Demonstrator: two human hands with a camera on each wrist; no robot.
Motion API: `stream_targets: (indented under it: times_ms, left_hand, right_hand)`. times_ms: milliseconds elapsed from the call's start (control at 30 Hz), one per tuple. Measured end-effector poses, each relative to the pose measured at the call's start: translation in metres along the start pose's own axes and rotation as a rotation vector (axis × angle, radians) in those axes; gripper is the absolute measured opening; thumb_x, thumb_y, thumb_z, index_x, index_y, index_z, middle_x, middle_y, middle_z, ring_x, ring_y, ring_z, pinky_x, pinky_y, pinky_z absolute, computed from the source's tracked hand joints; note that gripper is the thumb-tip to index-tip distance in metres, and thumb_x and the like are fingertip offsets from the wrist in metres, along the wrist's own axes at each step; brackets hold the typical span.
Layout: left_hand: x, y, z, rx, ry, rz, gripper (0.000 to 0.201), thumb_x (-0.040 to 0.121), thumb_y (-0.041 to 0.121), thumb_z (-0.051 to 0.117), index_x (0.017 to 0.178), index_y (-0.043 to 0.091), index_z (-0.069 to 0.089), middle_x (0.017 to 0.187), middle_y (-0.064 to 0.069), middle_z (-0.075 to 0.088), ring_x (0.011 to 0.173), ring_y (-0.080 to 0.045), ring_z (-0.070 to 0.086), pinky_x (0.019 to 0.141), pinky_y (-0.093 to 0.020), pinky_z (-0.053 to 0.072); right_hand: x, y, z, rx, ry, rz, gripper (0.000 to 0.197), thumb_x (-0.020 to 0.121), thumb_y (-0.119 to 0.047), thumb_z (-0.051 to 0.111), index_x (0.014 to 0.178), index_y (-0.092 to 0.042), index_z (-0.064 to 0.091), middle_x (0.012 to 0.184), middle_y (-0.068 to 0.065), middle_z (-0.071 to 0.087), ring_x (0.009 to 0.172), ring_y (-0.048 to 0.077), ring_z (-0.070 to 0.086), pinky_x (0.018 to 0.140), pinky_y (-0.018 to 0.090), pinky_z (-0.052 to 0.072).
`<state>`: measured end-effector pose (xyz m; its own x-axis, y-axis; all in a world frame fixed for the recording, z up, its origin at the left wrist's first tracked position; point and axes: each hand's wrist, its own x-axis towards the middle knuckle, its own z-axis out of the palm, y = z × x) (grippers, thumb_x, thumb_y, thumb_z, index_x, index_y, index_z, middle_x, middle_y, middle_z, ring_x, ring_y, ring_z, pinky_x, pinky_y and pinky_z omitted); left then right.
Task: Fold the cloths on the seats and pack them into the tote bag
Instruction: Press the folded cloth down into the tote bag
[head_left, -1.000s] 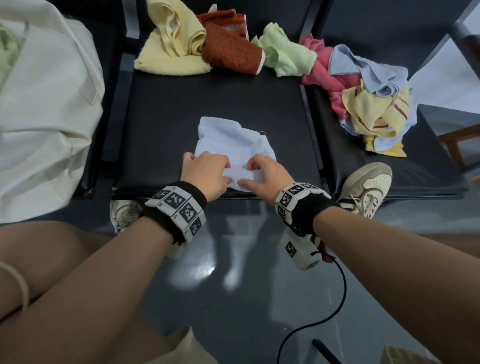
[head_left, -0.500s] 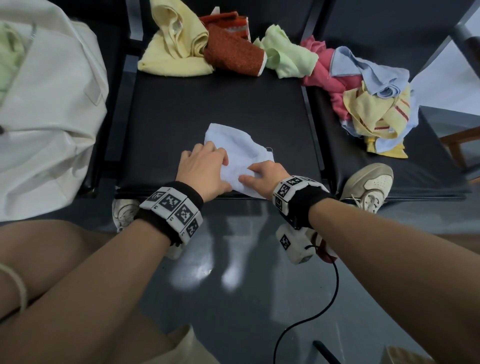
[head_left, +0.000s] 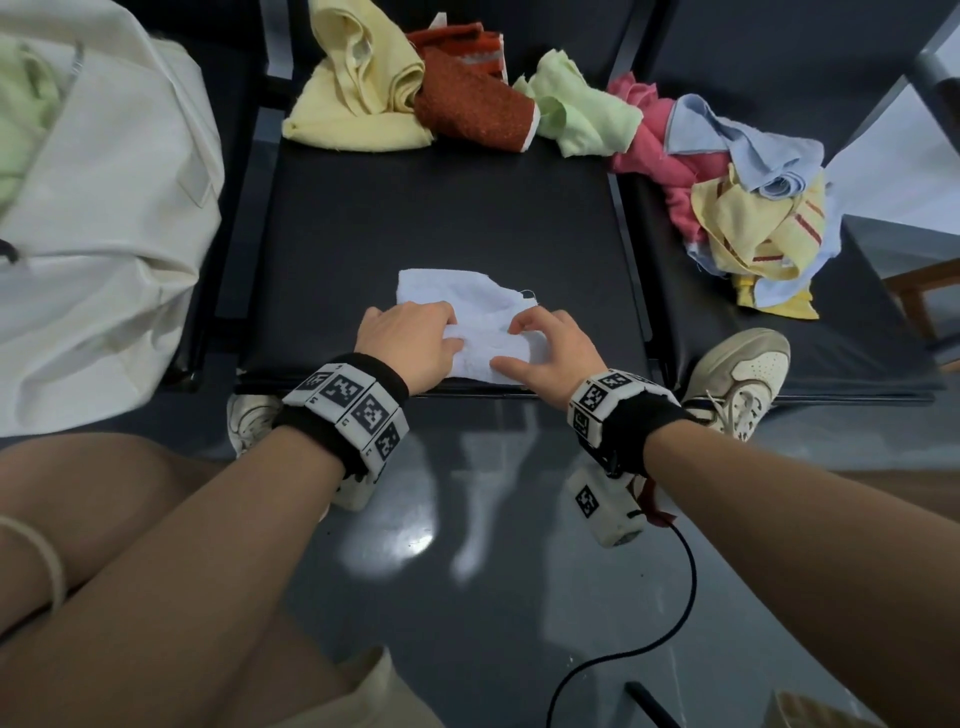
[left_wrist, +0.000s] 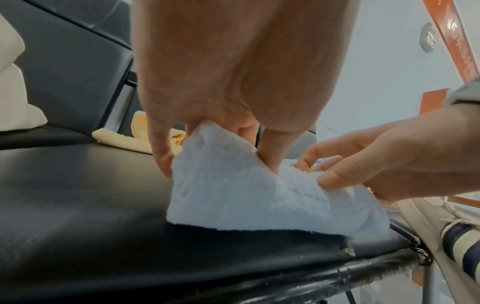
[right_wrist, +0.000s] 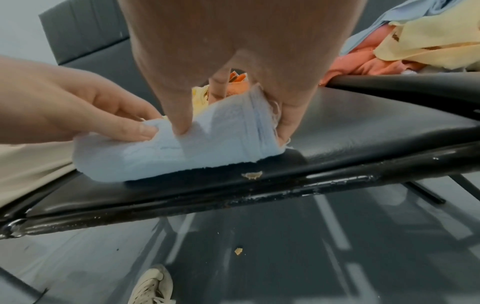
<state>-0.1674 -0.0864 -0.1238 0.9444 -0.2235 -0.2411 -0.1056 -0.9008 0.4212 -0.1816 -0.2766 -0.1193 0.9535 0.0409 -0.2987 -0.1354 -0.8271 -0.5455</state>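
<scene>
Left hand (head_left: 410, 343) and right hand (head_left: 550, 347) pinching the small pale-blue terry cloth (head_left: 457, 296), near edge of black padded seat (head_left: 441, 218); fingertips hidden under folds; cream canvas tote bag (head_left: 104, 208) far left, cut off

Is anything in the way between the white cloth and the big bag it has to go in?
Nothing visible blocks it. The white cloth lies at the seat's front edge, pinched by the left hand and right hand. The tote bag sits on the next seat to the left, with only bare black seat between them.
</scene>
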Motion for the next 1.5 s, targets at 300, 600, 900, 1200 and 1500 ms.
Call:
stream_targets:
  times_ms: [300,600,900,1200,1500]
  left_hand:
    - [-0.002,0.000,0.003,-0.082,0.132,-0.063,0.025,0.094,0.043,0.059,0.106,0.022,0.057,0.118,-0.001,0.059,0.108,-0.026,0.056,0.082,-0.036,0.040]
    - [0.004,-0.004,0.006,0.116,0.018,0.066,0.051,0.079,0.032,0.075,0.123,0.026,0.051,0.125,0.003,0.053,0.120,-0.023,0.046,0.091,-0.038,0.037]
    - [0.002,-0.005,0.001,0.038,-0.007,0.004,0.025,0.088,0.041,0.060,0.106,0.024,0.059,0.097,0.007,0.060,0.107,-0.021,0.054,0.091,-0.040,0.032]
    - [0.008,-0.014,-0.004,-0.183,-0.130,-0.083,0.030,0.085,0.050,0.064,0.096,0.022,0.068,0.095,0.002,0.066,0.096,-0.024,0.062,0.092,-0.044,0.049]
    - [0.013,-0.008,0.001,0.103,0.199,0.079,0.031,0.092,0.027,0.060,0.121,0.019,0.064,0.120,-0.004,0.065,0.115,-0.026,0.055,0.100,-0.038,0.035]
  right_hand:
    - [0.012,0.000,0.001,0.017,0.011,0.120,0.035,0.089,-0.042,0.065,0.117,-0.022,0.069,0.124,0.004,0.057,0.115,0.020,0.054,0.085,0.023,0.035]
    - [0.029,-0.004,0.005,-0.007,0.068,0.246,0.039,0.083,-0.052,0.067,0.104,-0.021,0.056,0.107,0.003,0.061,0.084,0.019,0.057,0.071,0.028,0.043]
    - [0.011,0.008,0.008,-0.291,0.275,-0.221,0.027,0.083,-0.043,0.063,0.098,-0.021,0.063,0.110,0.001,0.053,0.104,0.024,0.048,0.085,0.039,0.042]
    - [-0.006,0.003,0.021,-0.311,0.337,-0.502,0.033,0.076,-0.034,0.055,0.092,-0.010,0.070,0.098,0.004,0.062,0.093,0.028,0.057,0.074,0.036,0.047]
    - [-0.003,0.006,0.026,-0.336,0.148,-0.340,0.064,0.078,-0.012,0.063,0.139,0.001,0.046,0.142,0.016,0.048,0.135,0.032,0.042,0.111,0.038,0.038]
